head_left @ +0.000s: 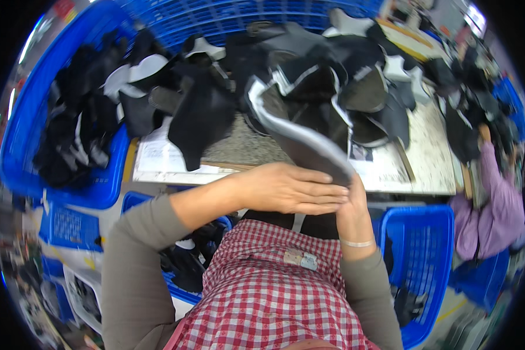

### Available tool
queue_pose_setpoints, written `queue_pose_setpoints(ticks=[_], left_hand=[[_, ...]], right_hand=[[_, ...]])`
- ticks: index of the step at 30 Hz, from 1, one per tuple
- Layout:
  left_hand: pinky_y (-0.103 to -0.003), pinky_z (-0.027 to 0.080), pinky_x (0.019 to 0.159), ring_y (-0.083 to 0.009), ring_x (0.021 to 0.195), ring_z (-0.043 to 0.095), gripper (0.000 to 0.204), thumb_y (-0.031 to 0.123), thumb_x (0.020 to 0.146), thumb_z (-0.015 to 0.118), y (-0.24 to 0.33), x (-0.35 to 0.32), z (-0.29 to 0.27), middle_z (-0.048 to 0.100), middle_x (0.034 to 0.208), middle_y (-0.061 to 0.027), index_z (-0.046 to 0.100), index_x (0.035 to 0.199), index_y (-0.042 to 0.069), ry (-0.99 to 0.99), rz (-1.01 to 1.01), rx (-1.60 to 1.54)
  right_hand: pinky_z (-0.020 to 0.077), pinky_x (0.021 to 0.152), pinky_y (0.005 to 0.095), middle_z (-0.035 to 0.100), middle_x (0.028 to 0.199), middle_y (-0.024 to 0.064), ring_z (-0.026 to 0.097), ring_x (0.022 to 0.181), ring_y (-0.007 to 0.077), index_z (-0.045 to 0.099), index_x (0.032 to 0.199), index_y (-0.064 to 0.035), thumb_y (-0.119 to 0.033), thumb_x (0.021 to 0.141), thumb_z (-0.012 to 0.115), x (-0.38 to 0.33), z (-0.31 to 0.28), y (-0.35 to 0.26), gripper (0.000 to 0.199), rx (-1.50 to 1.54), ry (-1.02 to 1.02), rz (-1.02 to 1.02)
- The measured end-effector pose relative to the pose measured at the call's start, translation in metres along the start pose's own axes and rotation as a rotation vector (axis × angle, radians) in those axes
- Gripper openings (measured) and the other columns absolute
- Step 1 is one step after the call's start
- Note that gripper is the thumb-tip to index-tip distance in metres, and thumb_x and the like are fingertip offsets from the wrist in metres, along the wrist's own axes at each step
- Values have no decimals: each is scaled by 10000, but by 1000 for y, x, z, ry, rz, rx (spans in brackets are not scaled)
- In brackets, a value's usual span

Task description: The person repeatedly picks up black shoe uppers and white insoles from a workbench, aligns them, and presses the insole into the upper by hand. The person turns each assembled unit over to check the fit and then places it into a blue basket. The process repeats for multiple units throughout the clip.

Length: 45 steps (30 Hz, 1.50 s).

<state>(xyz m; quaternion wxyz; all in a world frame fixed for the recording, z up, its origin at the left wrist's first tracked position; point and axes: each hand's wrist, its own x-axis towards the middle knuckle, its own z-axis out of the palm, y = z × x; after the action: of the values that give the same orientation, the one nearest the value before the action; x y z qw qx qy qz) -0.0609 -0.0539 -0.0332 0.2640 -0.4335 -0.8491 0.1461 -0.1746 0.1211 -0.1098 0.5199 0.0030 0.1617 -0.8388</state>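
Observation:
A curved black piece with a white edge (309, 149), like part of a shoe upper, tilts up from my hands over the table. My right hand (356, 205) grips its near end, with most of the fingers hidden behind the piece and my other hand. Across that same end lies my left hand (289, 188), its fingers straight, flat and side by side, the tips reaching my right hand. Just beyond, several black and grey shoe-upper pieces (201, 114) with white linings lie heaped on the table.
The white-topped worktable (434, 154) has a speckled grey slab (254, 143) on it. A blue crate (14, 146) full of black pieces stands at left, another blue crate (426, 245) at lower right. A person in a purple checked shirt (493, 201) works at the far right.

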Motion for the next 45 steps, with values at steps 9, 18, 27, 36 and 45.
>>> queue_pose_setpoints(ticks=[9, 18, 27, 36, 45], left_hand=[[-619, 181, 1306, -264, 1524, 364, 532, 208, 849, 710, -18, 20, 3, 534, 1476, -2, 565, 1354, 295, -37, -59, -112], [-447, 511, 856, -253, 859, 656, 177, 137, 733, 786, -25, 6, -38, 614, 844, -13, 648, 843, 149, 193, -594, -47], [-403, 526, 872, -360, 966, 664, 466, 163, 795, 878, 28, -26, -19, 671, 1104, -154, 654, 1172, 5, 267, -1032, -127], [-271, 518, 909, -110, 1014, 648, 252, 67, 945, 771, 59, -14, 11, 708, 1066, -43, 670, 1172, 28, 512, -1639, -1441], [-301, 597, 796, -157, 888, 732, 278, 242, 1024, 715, 105, -37, 43, 767, 1042, -63, 728, 1167, 4, 878, -1794, -1919]], right_hand=[[480, 1145, 425, 487, 1560, 116, 507, 1424, 216, 392, 1538, -134, -244, 1139, 450, -17, -21, 45, 419, 236, -184, -178], [607, 862, 311, 728, 1176, 109, 707, 1114, 199, 666, 1269, -54, -249, 1034, 697, -29, 8, 18, 306, -246, 162, -172], [586, 787, 261, 754, 958, 14, 717, 855, 110, 740, 1056, -85, -189, 1016, 727, -30, 14, 37, 112, -518, 268, -346], [527, 738, 221, 761, 950, -3, 679, 819, 65, 783, 1069, -32, -171, 978, 780, -47, -10, 54, 166, -748, 416, -406], [549, 771, 241, 767, 981, 36, 680, 832, 81, 773, 1085, 12, -117, 967, 785, -46, -14, 64, 175, -749, 382, -411]])
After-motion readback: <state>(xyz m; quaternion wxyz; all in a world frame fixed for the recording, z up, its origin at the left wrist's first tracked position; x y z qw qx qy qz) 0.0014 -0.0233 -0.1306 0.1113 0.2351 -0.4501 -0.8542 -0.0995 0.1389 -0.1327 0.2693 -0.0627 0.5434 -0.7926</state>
